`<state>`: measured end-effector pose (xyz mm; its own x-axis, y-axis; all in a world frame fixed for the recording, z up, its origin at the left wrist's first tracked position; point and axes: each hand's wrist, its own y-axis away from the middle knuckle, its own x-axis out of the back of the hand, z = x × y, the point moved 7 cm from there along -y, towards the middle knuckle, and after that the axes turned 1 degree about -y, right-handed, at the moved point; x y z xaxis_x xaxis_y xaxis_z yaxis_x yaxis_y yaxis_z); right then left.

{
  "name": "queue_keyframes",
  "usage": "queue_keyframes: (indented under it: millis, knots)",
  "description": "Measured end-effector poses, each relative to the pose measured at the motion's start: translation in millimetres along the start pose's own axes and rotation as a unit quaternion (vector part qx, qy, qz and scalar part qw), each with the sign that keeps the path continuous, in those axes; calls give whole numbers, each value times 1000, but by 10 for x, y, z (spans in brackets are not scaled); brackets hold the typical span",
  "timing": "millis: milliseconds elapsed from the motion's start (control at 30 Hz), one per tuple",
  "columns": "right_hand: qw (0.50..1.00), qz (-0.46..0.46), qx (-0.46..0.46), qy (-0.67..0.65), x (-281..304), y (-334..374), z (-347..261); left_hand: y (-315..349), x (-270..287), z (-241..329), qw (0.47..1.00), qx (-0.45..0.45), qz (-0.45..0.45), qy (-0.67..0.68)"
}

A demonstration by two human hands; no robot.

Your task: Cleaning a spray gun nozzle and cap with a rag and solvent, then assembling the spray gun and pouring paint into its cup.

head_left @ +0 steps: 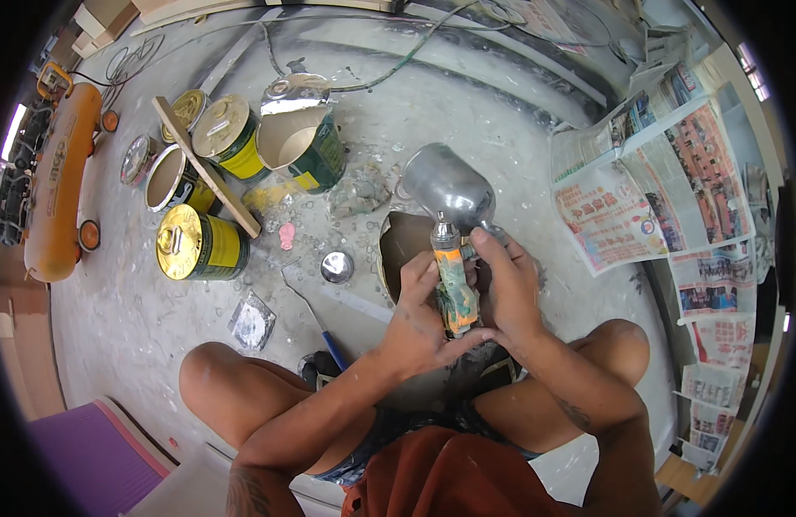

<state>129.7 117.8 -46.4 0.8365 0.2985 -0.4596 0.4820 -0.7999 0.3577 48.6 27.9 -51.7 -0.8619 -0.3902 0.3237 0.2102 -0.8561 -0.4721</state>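
A paint spray gun (455, 289), its body smeared with green and orange paint, is held between my hands with its metal nozzle pointing away from me. My left hand (422, 314) grips the near left side of its body. My right hand (511, 284) closes on its right side, by the joint to the cup. The grey metal paint cup (449, 179) extends beyond the gun, tilted on its side. Below my hands is an open container (392, 258) with a brownish inside, partly hidden by them. A thin metal tool with a blue handle (335, 350) lies near my left forearm.
Several paint cans (223, 250) stand at the left, a wooden stick (210, 177) across them. An open green bucket (327, 151) holds pale paint. A round lid (337, 267) lies on the floor. An orange air compressor (66, 181) stands far left. Newspapers (648, 172) hang at right.
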Motion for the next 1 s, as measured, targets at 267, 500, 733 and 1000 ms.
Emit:
queue_keyframes:
  millis: [267, 500, 733, 1000]
  knots:
    - [992, 10, -57, 116, 60, -41, 128, -49, 13, -194, 944, 236, 58, 223]
    - [824, -77, 139, 543, -42, -22, -412, -92, 279, -316, 906, 294, 64, 299]
    - [654, -163, 442, 592, -412, 79, -669, -104, 288, -252, 919, 260, 10, 296]
    - [723, -135, 371, 567, -296, -31, -476, -37, 105, -228, 906, 255, 7, 338]
